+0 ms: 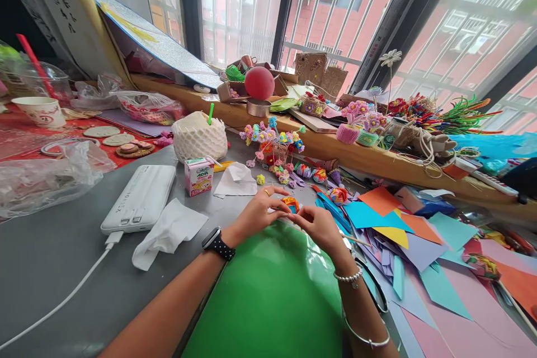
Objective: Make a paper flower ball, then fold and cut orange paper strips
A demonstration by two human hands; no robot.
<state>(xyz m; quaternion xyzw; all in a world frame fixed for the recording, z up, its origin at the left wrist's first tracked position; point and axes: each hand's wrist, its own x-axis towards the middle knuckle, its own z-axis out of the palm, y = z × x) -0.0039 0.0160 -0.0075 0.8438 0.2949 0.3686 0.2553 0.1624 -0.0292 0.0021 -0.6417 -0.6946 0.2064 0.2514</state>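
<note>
My left hand (265, 211), with a dark watch (218, 243) on its wrist, reaches over the far edge of a glossy green surface (272, 291). My right hand (322, 229) meets it there, fingertip to fingertip. Both sets of fingers are pinched together. Whatever lies between them is too small or too hidden to make out. Just behind the fingers shows a small orange and blue folded-paper piece (290, 203), partly covered; I cannot tell whether the fingers touch it. Similar multicoloured paper balls (338, 196) lie farther right.
Coloured paper sheets (423, 246) spread on the right. Left are a white power bank (140, 198) with a cable, tissues (170, 229), a small pink carton (198, 177) and a netted coconut (200, 137). Fuzzy craft flowers (272, 142) stand behind, before a cluttered wooden sill (310, 137).
</note>
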